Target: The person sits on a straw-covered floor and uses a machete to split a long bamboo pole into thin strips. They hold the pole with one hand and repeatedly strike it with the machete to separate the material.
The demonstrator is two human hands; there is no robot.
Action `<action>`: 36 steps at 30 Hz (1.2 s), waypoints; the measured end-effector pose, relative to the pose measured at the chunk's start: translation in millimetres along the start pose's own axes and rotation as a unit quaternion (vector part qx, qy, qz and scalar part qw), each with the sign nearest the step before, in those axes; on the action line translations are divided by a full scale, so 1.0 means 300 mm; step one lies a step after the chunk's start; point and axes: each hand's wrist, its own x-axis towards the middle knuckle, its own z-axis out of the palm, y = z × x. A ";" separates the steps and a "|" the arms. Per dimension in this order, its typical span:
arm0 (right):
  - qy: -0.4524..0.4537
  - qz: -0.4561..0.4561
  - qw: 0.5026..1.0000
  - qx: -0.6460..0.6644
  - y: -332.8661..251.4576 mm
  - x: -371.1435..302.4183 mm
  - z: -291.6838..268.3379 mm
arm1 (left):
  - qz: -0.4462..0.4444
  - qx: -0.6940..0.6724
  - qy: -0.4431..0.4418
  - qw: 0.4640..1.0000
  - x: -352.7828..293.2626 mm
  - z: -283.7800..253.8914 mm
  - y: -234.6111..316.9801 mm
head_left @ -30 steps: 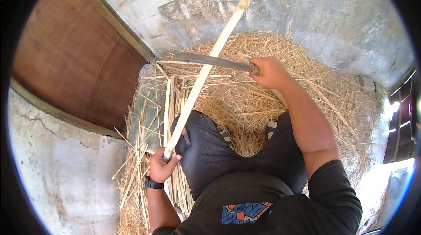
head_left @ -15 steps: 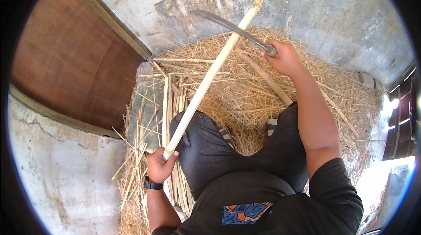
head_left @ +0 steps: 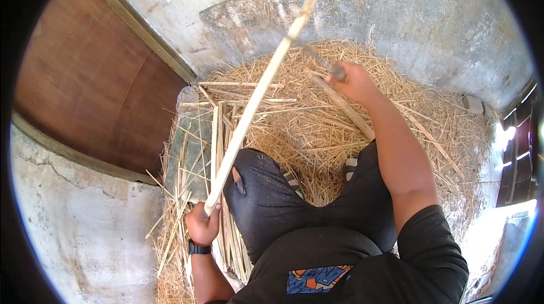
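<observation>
My left hand (head_left: 203, 224), with a black watch (head_left: 199, 248) on its wrist, is closed round the lower end of a long pale bamboo strip (head_left: 253, 102). The strip slants up and to the right, its far end in the air before the wall. My right hand (head_left: 358, 84) grips the handle of a long curved knife (head_left: 338, 72). Motion blurs its blade, which reaches left to the upper part of the strip; how deep it bites, if at all, I cannot tell. Under my right forearm a round pole (head_left: 345, 105) leans toward my knee.
Dry shavings (head_left: 317, 156) cover the floor around my feet. Several split strips (head_left: 217, 139) lie by my left knee, beside a grey stone slab (head_left: 190, 151). A stained wall (head_left: 419, 26) stands ahead, a brown wooden door (head_left: 96, 77) at the left, and a small block (head_left: 472, 104) at the right.
The strip has swung left at its far end, and its held end has dropped a little. My right hand has come slightly down and left with the knife, whose blade is now blurred.
</observation>
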 end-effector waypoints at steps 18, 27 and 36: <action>0.047 -0.097 0.982 -0.158 0.005 -0.035 -0.039 | -0.031 0.037 -0.014 0.999 -0.111 -0.062 -0.041; -0.056 -0.180 0.965 -0.181 -0.062 -0.072 0.019 | -0.086 -0.088 -0.070 0.990 -0.269 0.029 -0.056; -0.171 -0.182 0.924 -0.288 -0.100 -0.101 0.091 | -0.109 -0.182 -0.119 0.970 -0.382 0.102 -0.090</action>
